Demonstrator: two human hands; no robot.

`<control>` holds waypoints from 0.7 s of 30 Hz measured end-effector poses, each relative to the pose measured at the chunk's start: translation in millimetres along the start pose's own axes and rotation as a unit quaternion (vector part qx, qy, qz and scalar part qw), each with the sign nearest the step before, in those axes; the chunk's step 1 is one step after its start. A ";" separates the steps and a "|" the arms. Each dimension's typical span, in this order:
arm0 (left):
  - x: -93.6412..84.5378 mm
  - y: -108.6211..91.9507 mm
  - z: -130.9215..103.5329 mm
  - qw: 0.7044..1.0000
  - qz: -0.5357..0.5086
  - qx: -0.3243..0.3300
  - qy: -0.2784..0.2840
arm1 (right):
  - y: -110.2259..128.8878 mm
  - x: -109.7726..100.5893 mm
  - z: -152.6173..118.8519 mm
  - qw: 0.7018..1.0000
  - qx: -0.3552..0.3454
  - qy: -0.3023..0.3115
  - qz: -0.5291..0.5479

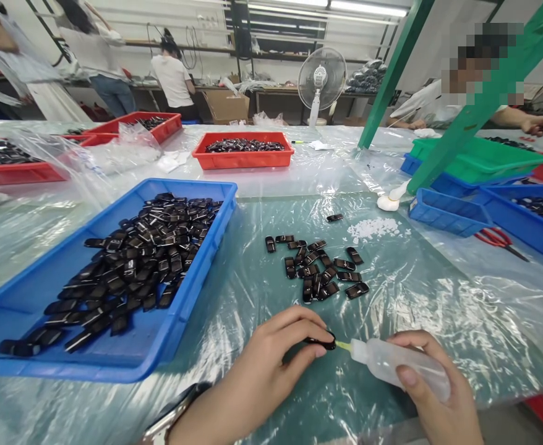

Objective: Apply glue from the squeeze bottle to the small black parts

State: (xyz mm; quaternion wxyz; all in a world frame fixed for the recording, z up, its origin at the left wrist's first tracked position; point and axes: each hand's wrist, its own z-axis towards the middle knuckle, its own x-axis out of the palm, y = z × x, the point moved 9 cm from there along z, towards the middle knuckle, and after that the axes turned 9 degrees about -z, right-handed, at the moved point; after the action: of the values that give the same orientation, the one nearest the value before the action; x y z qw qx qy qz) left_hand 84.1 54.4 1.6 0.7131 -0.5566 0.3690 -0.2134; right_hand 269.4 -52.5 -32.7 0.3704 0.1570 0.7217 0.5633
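Between its thumb and fingers, my left hand grips a small black toy car body just over the table. My right hand is wrapped round a translucent squeeze bottle, tilted on its side. The bottle's thin yellowish nozzle points left, its tip at the end of the car body; whether they touch I cannot tell. Beyond my hands lies a loose group of black car bodies on the green, plastic-covered table. Behind them to the right is a scatter of small white pieces.
At left stands a large blue tray heaped with black car bodies. A red tray of dark parts is further back. On the right are a small blue bin, red-handled pliers and a green post. A co-worker sits behind it.
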 end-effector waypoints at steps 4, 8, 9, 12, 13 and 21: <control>-1.6 4.0 -0.7 1.000 -0.010 -0.006 -0.020 | -1.9 1.1 -0.5 1.000 0.006 0.012 0.024; 1.2 4.2 -3.6 1.000 -0.017 -0.017 -0.007 | -1.6 1.2 -0.5 0.999 0.016 0.017 0.036; 1.7 3.8 -4.1 1.000 -0.019 -0.019 -0.003 | -1.5 1.2 -0.4 0.999 0.018 0.018 0.039; 2.1 2.2 -4.5 1.000 -0.021 -0.019 0.001 | -1.7 1.4 -0.2 0.999 0.024 0.019 0.038; 2.0 1.4 -4.5 1.000 -0.019 -0.017 0.002 | -1.8 1.1 -0.2 0.999 0.025 0.018 0.037; 2.9 -4.8 -3.8 1.000 0.006 0.022 -0.006 | 3.6 -3.3 -1.7 1.000 0.003 -0.011 0.014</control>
State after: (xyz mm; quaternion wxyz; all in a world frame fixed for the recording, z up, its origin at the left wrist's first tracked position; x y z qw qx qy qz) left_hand 83.6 48.6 4.9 0.7287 -0.5396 0.3633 -0.2142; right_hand 269.7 -54.6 -28.0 0.3697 0.1746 0.7170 0.5646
